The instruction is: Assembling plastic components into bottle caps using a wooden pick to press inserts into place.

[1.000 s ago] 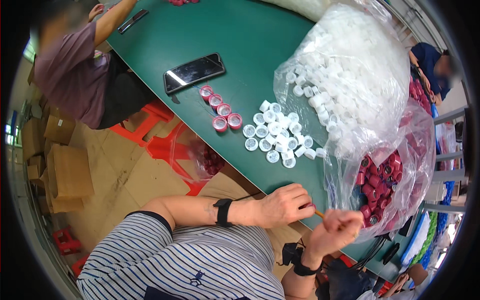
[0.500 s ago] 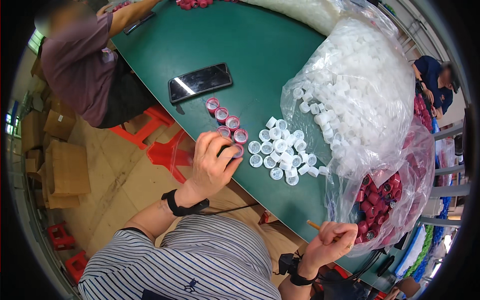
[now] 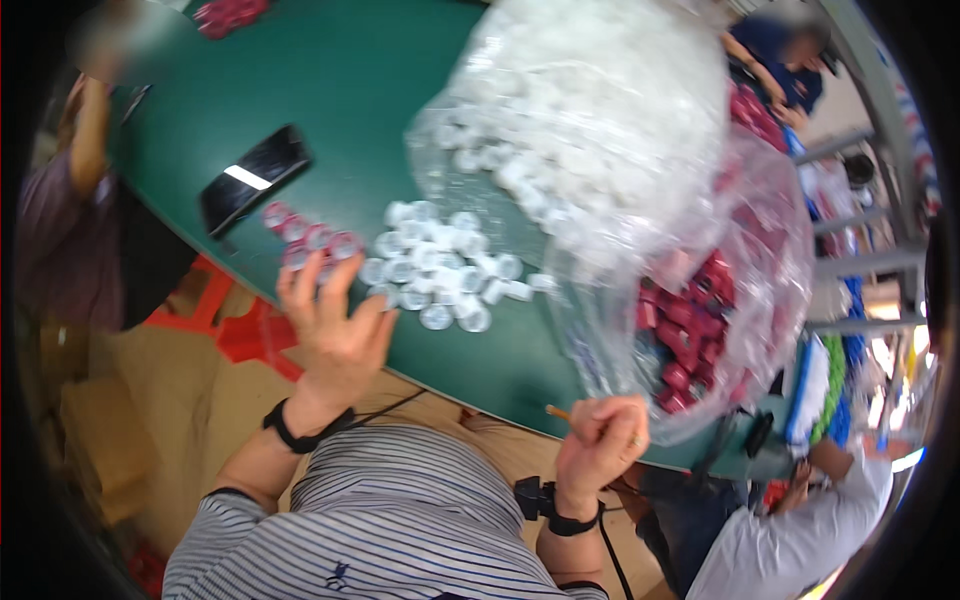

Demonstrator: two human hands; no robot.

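The left hand [image 3: 340, 338] has its grip spread wide at small, round, pinkish-red caps [image 3: 318, 237]; blur hides any contact. The right hand [image 3: 602, 440] is clamped around a thin orange-brown stick [image 3: 557, 411].

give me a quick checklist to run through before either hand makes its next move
1. Right hand gripping the thin orange stick: ok.
2. Left hand clear of the red round plastic caps: not ok, it overlaps them in view.
3. Left hand touching a red cap: cannot tell, blurred.
4. White round plastic caps loose on the green table: ok.
5. Black rectangular phone apart from the white caps: ok.
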